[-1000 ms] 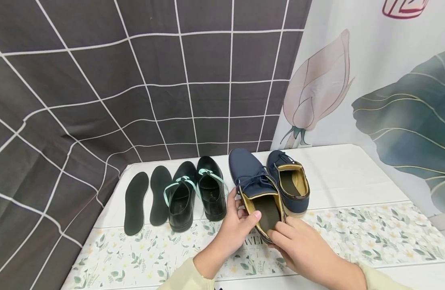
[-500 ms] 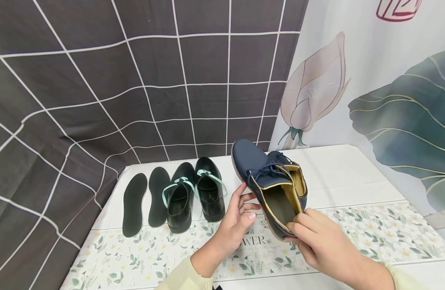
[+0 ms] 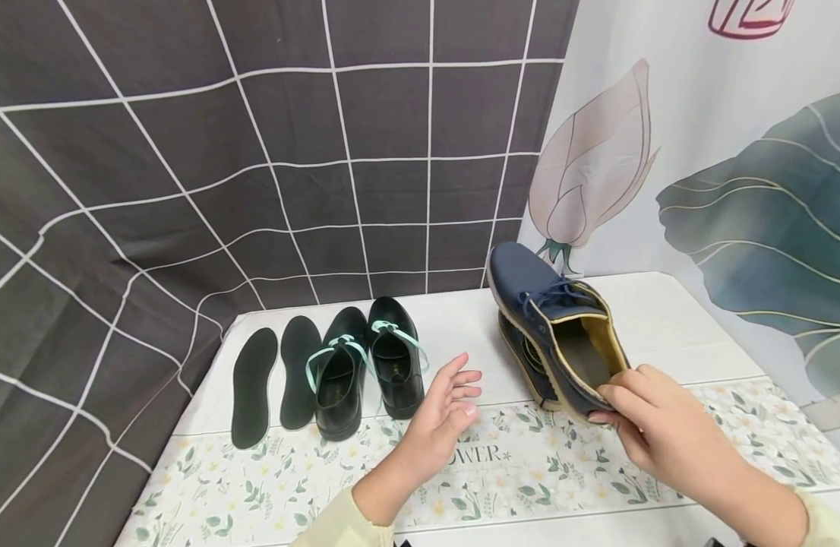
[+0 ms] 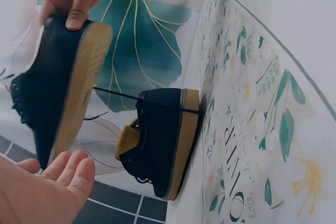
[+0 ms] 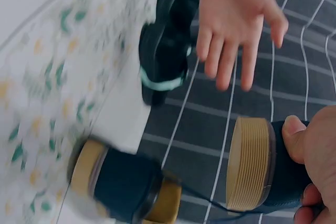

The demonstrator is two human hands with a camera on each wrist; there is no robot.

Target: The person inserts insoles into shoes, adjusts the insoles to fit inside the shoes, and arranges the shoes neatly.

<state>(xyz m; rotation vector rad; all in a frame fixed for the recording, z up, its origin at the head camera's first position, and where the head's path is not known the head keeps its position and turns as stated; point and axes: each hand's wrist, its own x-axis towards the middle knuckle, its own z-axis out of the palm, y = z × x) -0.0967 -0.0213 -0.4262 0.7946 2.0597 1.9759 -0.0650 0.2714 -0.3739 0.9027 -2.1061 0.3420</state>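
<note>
Dark gridded cloth hangs behind the white tabletop, whose flowered band runs beneath both your hands. Your right hand is clamped on the heel of a navy shoe, fingers and thumb pinching its collar; that shoe is tilted toe-up, raised off the table, ahead of the hand and to its left. Below the held shoe, its mate, the other navy shoe, stands on the tabletop. Your left hand touches nothing, fingers apart, palm turned toward the raised shoe. Left of that hand stand two black shoes with mint laces; farther left lie two dark insoles, flat and outside any shoe. Judging from this layout, one navy shoe has been picked up but not yet set down, while both insoles remain loose.
</note>
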